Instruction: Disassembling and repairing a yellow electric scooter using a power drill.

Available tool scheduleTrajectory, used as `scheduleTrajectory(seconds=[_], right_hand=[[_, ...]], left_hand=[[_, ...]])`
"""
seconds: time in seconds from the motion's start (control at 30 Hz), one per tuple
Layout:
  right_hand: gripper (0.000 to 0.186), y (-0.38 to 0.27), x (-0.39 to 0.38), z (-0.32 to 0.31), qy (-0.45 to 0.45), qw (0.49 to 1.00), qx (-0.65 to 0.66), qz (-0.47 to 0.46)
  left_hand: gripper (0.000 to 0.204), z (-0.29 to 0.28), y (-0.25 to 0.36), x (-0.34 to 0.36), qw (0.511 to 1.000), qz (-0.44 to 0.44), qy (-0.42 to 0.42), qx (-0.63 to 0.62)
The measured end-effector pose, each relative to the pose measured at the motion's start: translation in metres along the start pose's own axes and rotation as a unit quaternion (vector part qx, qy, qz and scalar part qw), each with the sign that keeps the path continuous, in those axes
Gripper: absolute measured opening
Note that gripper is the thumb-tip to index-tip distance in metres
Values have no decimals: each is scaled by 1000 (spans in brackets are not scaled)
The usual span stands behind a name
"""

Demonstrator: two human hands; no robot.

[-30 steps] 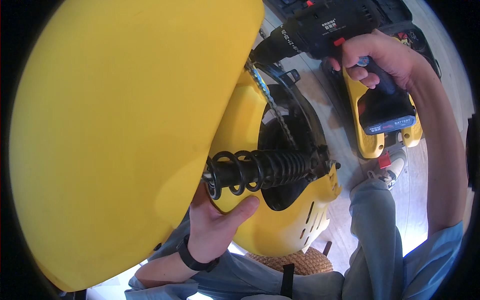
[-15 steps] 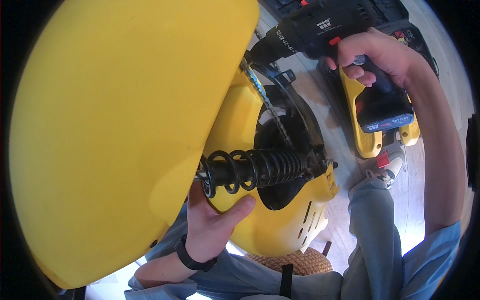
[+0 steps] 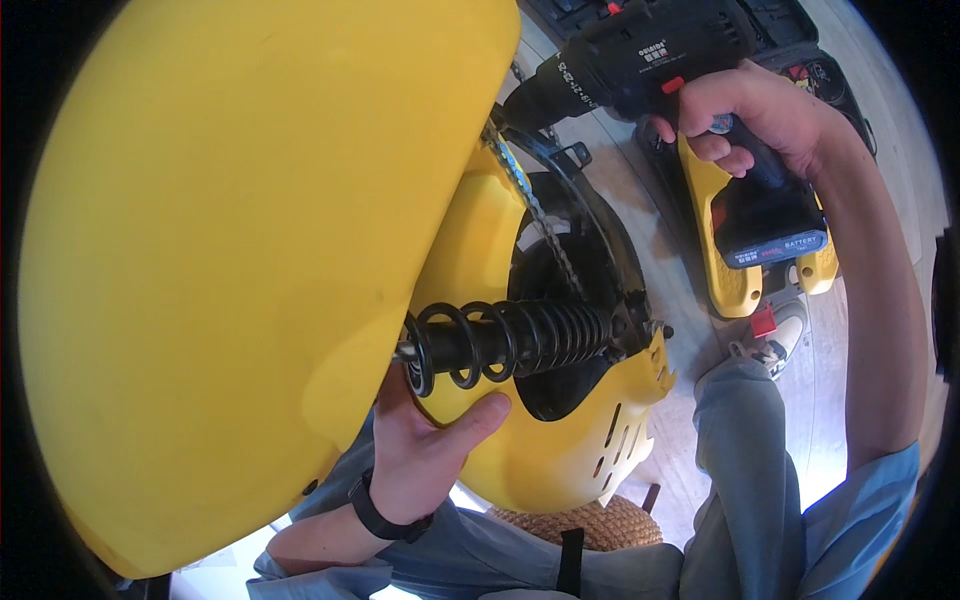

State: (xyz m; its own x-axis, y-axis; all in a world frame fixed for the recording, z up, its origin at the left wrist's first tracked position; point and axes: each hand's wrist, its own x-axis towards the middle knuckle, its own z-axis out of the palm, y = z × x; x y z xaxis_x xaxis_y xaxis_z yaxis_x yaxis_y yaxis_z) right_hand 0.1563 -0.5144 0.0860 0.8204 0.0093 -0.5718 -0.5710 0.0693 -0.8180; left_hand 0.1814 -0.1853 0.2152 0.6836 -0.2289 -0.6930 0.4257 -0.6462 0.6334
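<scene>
A big yellow scooter body panel (image 3: 240, 260) fills the left of the view. Below it a black coil spring shock absorber (image 3: 510, 340) runs across a yellow rear mudguard (image 3: 560, 450) and a black wheel (image 3: 580, 260). My left hand (image 3: 425, 455) presses against the mudguard just under the shock's left end, thumb up against it. My right hand (image 3: 750, 110) grips a black cordless drill (image 3: 650, 65) with a battery (image 3: 765, 225) at its foot. The drill's nose points at the frame beside the chain (image 3: 530, 200), behind the panel's edge.
A yellow and black tool case (image 3: 730, 270) lies open on the wooden floor (image 3: 650, 210) under the drill. My knees in light blue trousers (image 3: 740, 470) and a shoe (image 3: 775, 345) show at lower right. A woven stool (image 3: 590, 520) sits below the mudguard.
My right hand has shifted the drill slightly left toward the panel's edge. My left hand stays on the mudguard under the shock.
</scene>
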Motion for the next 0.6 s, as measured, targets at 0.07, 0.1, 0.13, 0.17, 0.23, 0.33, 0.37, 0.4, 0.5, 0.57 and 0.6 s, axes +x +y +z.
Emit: scheduleTrajectory(seconds=[0.07,0.1,0.13,0.17,0.23,0.33,0.37,0.4,0.5,0.57,0.6], right_hand=[[32,4,2,0,-28,999,29,-32],[32,5,2,0,-27,999,29,-31],[32,6,2,0,-30,999,35,-30],[32,7,2,0,-32,998,41,-28],[31,8,3,-1,-35,998,42,-24],[31,8,2,-2,-42,998,49,-20],[32,8,2,-2,-45,997,54,-19],[32,6,1,0,-45,997,55,-20],[32,1,-2,1,-1,1000,17,5],[32,10,1,-3,-42,998,44,-21],[32,10,0,-3,-41,998,44,-21]], left_hand=[[50,0,0,0,1000,1,2,-5],[50,1,-1,0,1000,2,4,-10],[50,0,-1,0,1000,2,4,-11],[50,0,-2,0,1000,1,3,-9],[51,-1,-3,0,1000,1,2,-8],[51,-1,-2,0,1000,-7,-1,-10],[53,-1,0,0,1000,-11,-7,-24],[54,-1,1,0,999,-16,-13,-37],[56,-2,0,-1,999,-5,-11,-44],[57,-2,0,-1,999,-8,-10,-43],[58,-1,0,-1,999,-10,-8,-42]])
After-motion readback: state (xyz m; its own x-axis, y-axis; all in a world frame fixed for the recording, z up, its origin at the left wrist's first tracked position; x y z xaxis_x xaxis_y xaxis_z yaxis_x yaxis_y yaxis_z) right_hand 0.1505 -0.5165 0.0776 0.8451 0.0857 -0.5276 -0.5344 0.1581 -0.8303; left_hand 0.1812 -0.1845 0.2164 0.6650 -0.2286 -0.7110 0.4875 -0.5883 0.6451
